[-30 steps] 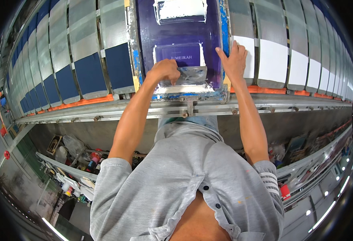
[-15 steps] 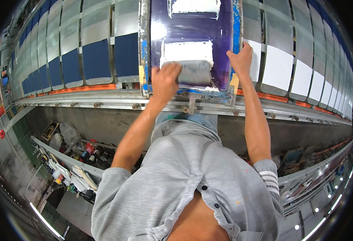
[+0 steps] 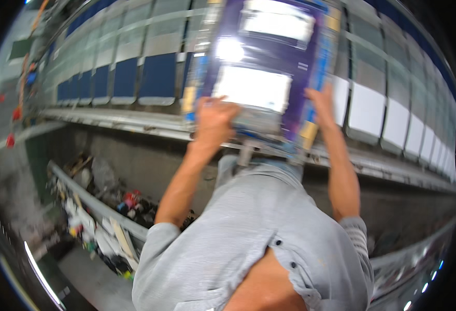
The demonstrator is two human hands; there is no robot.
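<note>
My left hand (image 3: pixel 215 118) is closed around the left end of a wide grey squeegee (image 3: pixel 259 120). The squeegee lies across the near end of a purple screen-printing frame (image 3: pixel 318 65), whose borders carry blue and tan tape. Just beyond the blade is a bright white rectangle (image 3: pixel 254 87) on the purple mesh, and a second white rectangle (image 3: pixel 279 20) shows farther up. With fingers bent over the frame's right border, my right hand (image 3: pixel 321 106) grips it near the near corner. Motion blur softens the fingers, and what lies under the frame is hidden.
Several flat boards bearing navy pieces (image 3: pixel 157 76) line up on the left; boards with white pieces (image 3: pixel 367 111) continue on the right. A metal rail (image 3: pixel 119 120) runs along their near edge. Behind me, a shelf rail (image 3: pixel 101 199) has cluttered bottles and bags beside it.
The whole view has turned and blurred. The frame now appears tilted and shifted against the boards, with both hands moving along with it. The squeegee remains at its near end.
</note>
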